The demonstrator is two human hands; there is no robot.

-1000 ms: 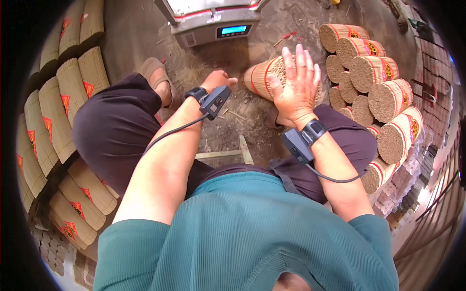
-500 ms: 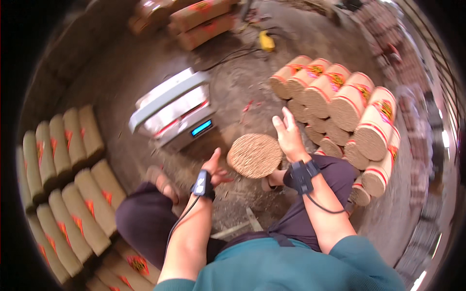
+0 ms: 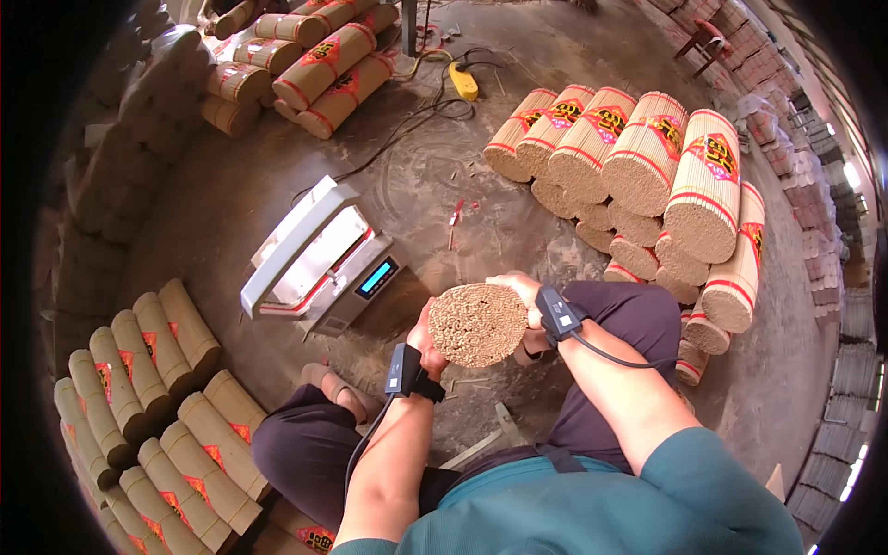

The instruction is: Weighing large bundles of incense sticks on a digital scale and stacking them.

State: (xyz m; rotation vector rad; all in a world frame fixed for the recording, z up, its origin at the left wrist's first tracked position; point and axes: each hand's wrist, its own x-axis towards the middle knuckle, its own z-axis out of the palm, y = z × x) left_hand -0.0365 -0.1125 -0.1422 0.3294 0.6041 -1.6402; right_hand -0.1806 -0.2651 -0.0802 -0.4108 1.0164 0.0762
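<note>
A thick round bundle of thin wooden sticks (image 3: 478, 326) stands on end between my knees, its flat top of stick ends facing up. My left hand (image 3: 425, 335) is closed against its left side, with the fingers partly hidden. On the far right side, my right hand (image 3: 518, 289) curves round the rim. The bundle hides most of its own length and both hands' inner fingers. Just beyond it to the left sits a digital scale (image 3: 326, 277) with a lit blue display and a raised grey frame.
Wrapped stick bundles with red labels are piled at the right (image 3: 638, 157). More stand in rows at the left (image 3: 176, 342), and others lie at the back (image 3: 324, 69). A yellow power strip (image 3: 463, 81) and black cable lie on the floor.
Both hands have come in from open positions beside the stick bundle and now hold its sides. The head view has shifted, bringing more of the back pile into sight.
</note>
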